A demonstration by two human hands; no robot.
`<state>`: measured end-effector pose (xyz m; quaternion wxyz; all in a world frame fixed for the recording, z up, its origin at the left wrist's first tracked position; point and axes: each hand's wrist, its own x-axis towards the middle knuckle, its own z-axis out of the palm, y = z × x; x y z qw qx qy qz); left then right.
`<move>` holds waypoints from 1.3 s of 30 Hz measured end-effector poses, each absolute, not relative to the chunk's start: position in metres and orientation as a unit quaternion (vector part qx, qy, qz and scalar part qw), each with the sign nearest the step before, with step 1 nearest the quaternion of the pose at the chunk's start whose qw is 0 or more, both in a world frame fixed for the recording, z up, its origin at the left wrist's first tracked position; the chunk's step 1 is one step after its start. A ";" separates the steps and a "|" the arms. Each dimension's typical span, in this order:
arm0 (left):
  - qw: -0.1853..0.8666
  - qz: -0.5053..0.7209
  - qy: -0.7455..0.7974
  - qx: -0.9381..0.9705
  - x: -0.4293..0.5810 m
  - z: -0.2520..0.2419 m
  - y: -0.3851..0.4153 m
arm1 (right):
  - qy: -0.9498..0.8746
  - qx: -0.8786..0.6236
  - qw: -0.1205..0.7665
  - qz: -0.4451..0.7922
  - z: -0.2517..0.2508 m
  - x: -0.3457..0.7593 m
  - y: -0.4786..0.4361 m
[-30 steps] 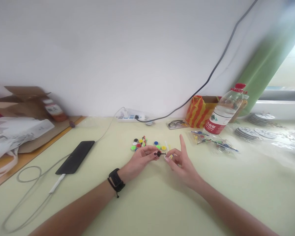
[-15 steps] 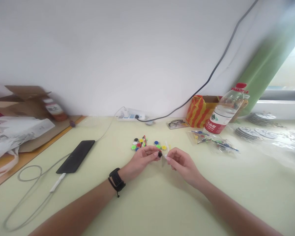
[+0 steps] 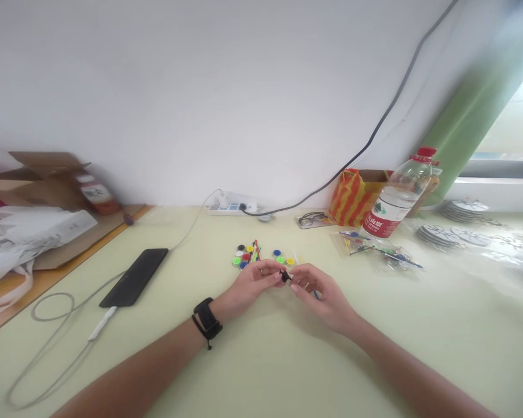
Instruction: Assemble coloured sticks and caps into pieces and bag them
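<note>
My left hand (image 3: 255, 285), with a black watch (image 3: 207, 318) on its wrist, is closed with thumb and fingers pinching a small black piece (image 3: 284, 276). My right hand (image 3: 320, 293) meets it from the other side, its thumb and fingertips pinched at the piece's right edge. A bit of something blue (image 3: 316, 295) pokes out under the right fingers; its kind is hidden. Just behind the hands lie small round discs in green (image 3: 237, 262), yellow (image 3: 290, 262), blue (image 3: 277, 252) and other colours, with thin red sticks (image 3: 255, 249) among them.
A black phone (image 3: 134, 277) on a charging cable lies to the left. Against the wall sits a power strip (image 3: 230, 209). On the right stand a large water bottle (image 3: 392, 200), a striped bag (image 3: 351, 197), plastic packets of parts (image 3: 387, 252) and stacked white discs (image 3: 440, 237).
My right hand has moved left to the black piece, closing the gap between the hands. The white piece at its fingertips no longer shows there, and a blue bit appears under its fingers.
</note>
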<state>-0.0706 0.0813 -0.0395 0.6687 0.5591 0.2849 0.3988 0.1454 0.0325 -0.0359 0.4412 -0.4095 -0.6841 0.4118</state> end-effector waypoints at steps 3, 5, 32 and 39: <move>0.673 0.403 0.280 0.553 -0.071 -0.040 0.082 | -0.673 -0.413 0.468 0.397 -0.038 0.147 0.033; 0.674 0.411 0.282 0.544 -0.070 -0.039 0.081 | -0.663 -0.414 0.486 0.392 -0.039 0.146 0.034; 0.647 0.379 0.279 0.600 -0.070 -0.037 0.078 | -0.717 -0.421 0.453 0.323 -0.050 0.141 0.033; 0.644 0.411 0.285 0.579 -0.070 -0.041 0.081 | -0.694 -0.437 0.480 0.312 -0.049 0.144 0.034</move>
